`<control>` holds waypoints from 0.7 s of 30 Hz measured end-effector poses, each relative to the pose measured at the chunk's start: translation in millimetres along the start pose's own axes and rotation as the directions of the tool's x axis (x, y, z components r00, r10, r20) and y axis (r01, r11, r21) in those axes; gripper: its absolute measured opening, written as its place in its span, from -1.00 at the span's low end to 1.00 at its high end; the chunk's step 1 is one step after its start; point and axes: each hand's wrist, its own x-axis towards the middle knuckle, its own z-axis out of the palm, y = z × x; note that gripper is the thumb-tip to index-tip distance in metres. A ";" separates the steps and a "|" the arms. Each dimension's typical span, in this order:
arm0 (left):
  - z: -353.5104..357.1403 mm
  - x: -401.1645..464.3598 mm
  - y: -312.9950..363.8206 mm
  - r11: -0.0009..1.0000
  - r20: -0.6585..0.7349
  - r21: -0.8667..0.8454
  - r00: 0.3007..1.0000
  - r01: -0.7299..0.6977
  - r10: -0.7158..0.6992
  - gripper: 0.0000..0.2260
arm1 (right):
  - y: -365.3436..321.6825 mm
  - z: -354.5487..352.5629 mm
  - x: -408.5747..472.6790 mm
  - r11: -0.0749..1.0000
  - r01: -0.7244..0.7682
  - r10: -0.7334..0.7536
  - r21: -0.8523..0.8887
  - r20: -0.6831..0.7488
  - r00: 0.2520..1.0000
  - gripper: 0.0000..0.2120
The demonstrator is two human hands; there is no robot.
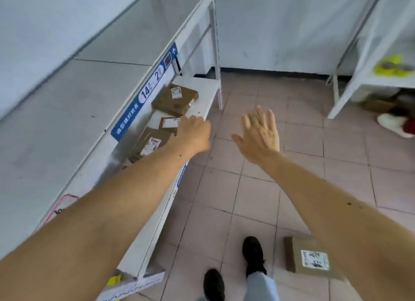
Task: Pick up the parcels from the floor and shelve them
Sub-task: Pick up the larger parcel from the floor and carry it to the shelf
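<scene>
Three brown cardboard parcels with white labels lie on the lower white shelf (203, 91) at the left: a far one (175, 99), a middle one (169, 123), and a near one (149, 143). My left hand (195, 134) reaches to the shelf's front edge, its fingers curled down at the middle parcel; whether it grips the parcel is hidden. My right hand (260, 134) hovers over the floor with its fingers spread, holding nothing. Another brown parcel (312, 259) lies on the tiled floor at the lower right, beside my feet.
A grey upper shelf (107, 80) with a blue label strip fills the left. A second white rack (363, 82) stands at the right with a yellow item on it and a box and bags beneath. My black shoes (252, 253) stand on the pink tiles.
</scene>
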 end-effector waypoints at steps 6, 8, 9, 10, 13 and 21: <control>95.6 0.8 110.7 0.980 0.205 0.014 0.960 -0.199 0.192 -0.75 | 67.1 93.1 -100.4 0.971 -0.238 0.233 0.015 0.155 0.960 -0.38; 122.5 -1.4 146.7 0.965 0.242 0.004 0.937 -0.262 0.253 -0.76 | 92.6 118.1 -133.0 0.949 -0.316 0.309 0.007 0.199 0.930 -0.38; 135.2 -2.2 168.0 0.956 0.258 0.002 0.924 -0.292 0.282 -0.76 | 108.2 131.0 -150.4 0.935 -0.354 0.345 0.000 0.222 0.912 -0.38; 146.8 -2.6 189.1 0.949 0.274 0.000 0.912 -0.316 0.304 -0.75 | 124.3 143.2 -166.7 0.919 -0.393 0.383 -0.008 0.248 0.890 -0.38; 181.4 -5.1 251.5 0.938 0.336 -0.031 0.881 -0.344 0.334 -0.72 | 174.8 175.7 -213.4 0.883 -0.467 0.455 -0.047 0.327 0.828 -0.37; 272.9 -18.6 395.1 0.897 0.467 -0.182 0.768 -0.402 0.439 -0.65 | 278.3 258.0 -314.6 0.787 -0.601 0.593 -0.141 0.443 0.672 -0.36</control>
